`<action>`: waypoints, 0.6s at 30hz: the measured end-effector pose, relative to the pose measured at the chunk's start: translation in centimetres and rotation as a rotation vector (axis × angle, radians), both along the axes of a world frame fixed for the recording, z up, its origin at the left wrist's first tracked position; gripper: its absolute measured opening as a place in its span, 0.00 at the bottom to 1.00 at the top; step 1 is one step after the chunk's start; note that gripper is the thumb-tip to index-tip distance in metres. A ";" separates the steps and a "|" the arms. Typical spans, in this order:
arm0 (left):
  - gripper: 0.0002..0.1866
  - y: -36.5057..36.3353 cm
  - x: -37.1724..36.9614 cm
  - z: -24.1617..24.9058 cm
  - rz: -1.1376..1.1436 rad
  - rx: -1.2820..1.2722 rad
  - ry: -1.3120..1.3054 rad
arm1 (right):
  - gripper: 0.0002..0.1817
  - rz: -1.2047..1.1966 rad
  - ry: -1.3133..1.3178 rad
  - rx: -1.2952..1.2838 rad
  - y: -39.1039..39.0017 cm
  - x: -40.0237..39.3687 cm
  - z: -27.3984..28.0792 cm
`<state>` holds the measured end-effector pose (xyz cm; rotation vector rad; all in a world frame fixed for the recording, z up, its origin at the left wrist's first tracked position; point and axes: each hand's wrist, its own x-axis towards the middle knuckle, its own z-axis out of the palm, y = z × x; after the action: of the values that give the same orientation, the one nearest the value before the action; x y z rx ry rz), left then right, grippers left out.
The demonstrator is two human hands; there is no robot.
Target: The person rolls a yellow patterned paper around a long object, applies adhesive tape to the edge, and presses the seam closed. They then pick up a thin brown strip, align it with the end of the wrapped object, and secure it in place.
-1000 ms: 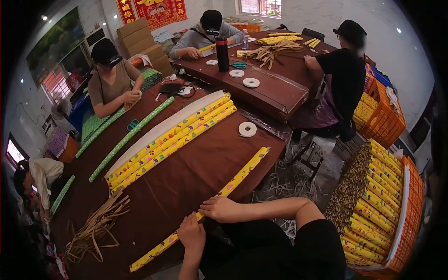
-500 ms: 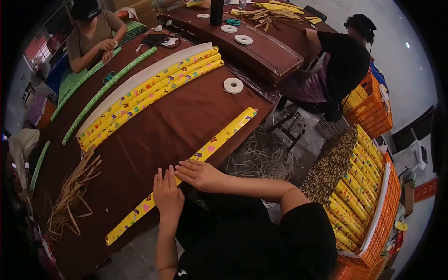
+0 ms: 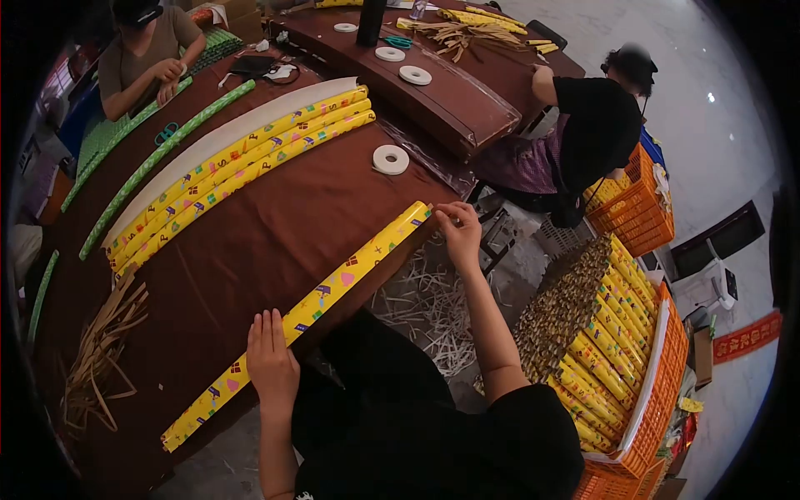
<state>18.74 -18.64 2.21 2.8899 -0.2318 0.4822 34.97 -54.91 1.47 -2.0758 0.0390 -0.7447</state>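
Observation:
A long roll of yellow patterned wrapping paper (image 3: pixel 346 279) lies slantwise along the near edge of the brown-covered table. Resting flat on its lower half is my left hand (image 3: pixel 273 367), fingers stretched and held together. My right hand (image 3: pixel 461 237) is at the roll's far right end, thumb and fingertips pinched together there. Whatever is between those fingertips is too small to make out. A white roll of tape (image 3: pixel 390 159) lies on the table beyond the right end. Farther back, several more yellow rolls (image 3: pixel 250 171) lie side by side against a white sheet (image 3: pixel 225 150).
Brown paper strips (image 3: pixel 104 358) lie at the left. Green rolls (image 3: pixel 162 167) and scissors (image 3: pixel 167 133) are farther back, near a co-worker (image 3: pixel 150 58). Another person (image 3: pixel 592 125) sits across. An orange crate (image 3: pixel 662 375) full of yellow rolls stands right, with shredded strips (image 3: pixel 429 308) on the floor.
My right hand has left its place beside the left hand and moved along the roll to its far right end, where it now pinches. My left hand stays on the roll.

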 end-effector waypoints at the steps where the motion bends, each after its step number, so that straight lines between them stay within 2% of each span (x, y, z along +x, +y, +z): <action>1: 0.30 0.0 0.1 0.0 -0.002 -0.004 -0.003 | 0.08 -0.002 -0.003 -0.004 -0.3 0.2 0.0; 3: 0.30 0.0 0.0 0.0 0.001 -0.018 0.011 | 0.09 0.064 0.039 -0.149 -0.4 0.5 0.1; 7: 0.30 -0.1 0.0 -0.1 0.014 -0.012 0.015 | 0.09 0.015 0.021 -0.195 0.0 0.7 -0.4; 18: 0.31 0.0 -0.1 0.1 -0.008 -0.016 0.048 | 0.08 0.019 0.048 -0.008 0.2 0.9 -1.5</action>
<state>18.68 -18.62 2.30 2.8800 -0.2303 0.4112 35.84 -54.70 -0.06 -2.0986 0.0435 -0.6846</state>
